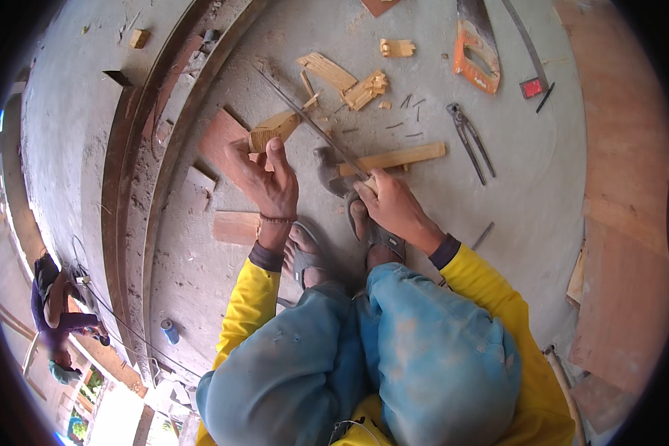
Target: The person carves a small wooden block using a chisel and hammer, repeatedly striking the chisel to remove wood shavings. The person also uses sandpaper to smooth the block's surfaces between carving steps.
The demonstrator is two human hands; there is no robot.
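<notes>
My left hand [271,178] grips a piece of wood [264,140], cut end toward me, thumb raised along its side. My right hand [398,208] is closed around the pale handle of a long, narrow metal blade [305,115]. The blade slants up and left, passing close to the wood's far end; whether they touch I cannot tell. Its exact kind is not clear, as it shows nearly edge-on. A hammer [394,157] with a wooden handle lies on the floor just beyond my right hand, its dark head near my sandalled feet.
Wood offcuts [327,70], loose nails [394,125], pincers [470,141] and an orange-handled saw [477,59] lie on the concrete floor. Reddish boards [624,290] line the right side. Metal channels [145,186] run along the left. A person [56,312] is at the far left.
</notes>
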